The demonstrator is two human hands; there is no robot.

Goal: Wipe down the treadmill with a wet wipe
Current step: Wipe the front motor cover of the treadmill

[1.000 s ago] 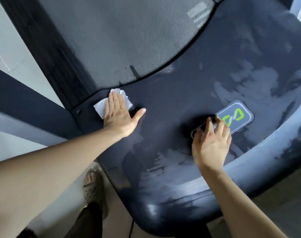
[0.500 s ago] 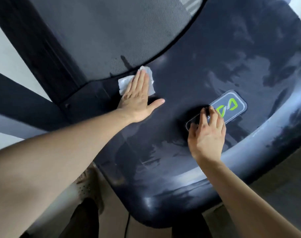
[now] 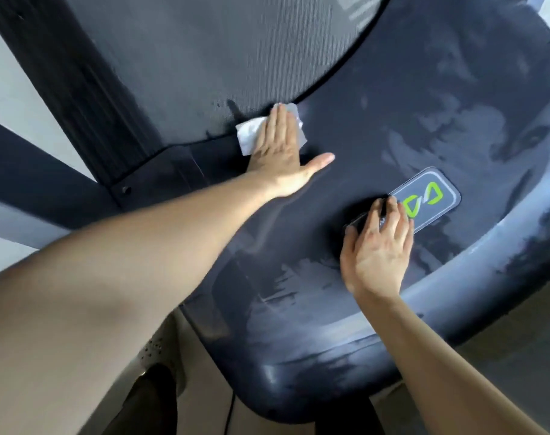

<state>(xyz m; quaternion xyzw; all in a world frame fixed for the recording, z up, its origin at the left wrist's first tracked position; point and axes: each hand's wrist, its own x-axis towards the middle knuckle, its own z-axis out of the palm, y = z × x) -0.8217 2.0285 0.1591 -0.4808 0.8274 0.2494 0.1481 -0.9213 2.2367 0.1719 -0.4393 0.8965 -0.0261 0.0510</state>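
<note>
**Treadmill front cover, wipe in use**

Pale floor tiles border the scene at upper left and lower right; a dark frame bar [image 3: 32,164] crosses the left side.

Item 1: treadmill [image 3: 393,89]. Dark navy moulded cover, smooth and rounded at its near rim, matte finish marked with irregular lighter streaks and patches across the right and lower areas. Beyond the cover, a grey running belt [image 3: 220,48] with fine woven texture, meeting the cover along a curved seam. A ribbed black side rail [image 3: 88,76] runs along the belt's left edge.

Item 2: logo badge [image 3: 430,199]. Rounded rectangle, glossy, grey border, two bright green angular marks; set on the cover at right of centre.

Item 3: wet wipe [image 3: 251,133]. White, crumpled, thin sheet, lying flat on the cover right at the belt seam, upper centre.

Item 4: left hand [image 3: 280,152]. Flat, fingers straight and together, thumb spread to the right; palm and fingers press down on the wipe, corners of which show at either side.

Item 5: right hand [image 3: 377,246]. Fingers gently bent and slightly apart, tips resting on the near end of the badge; it holds nothing.

Item 6: perforated clog [image 3: 154,350], partly visible under the left forearm, on the floor beside the cover.
</note>
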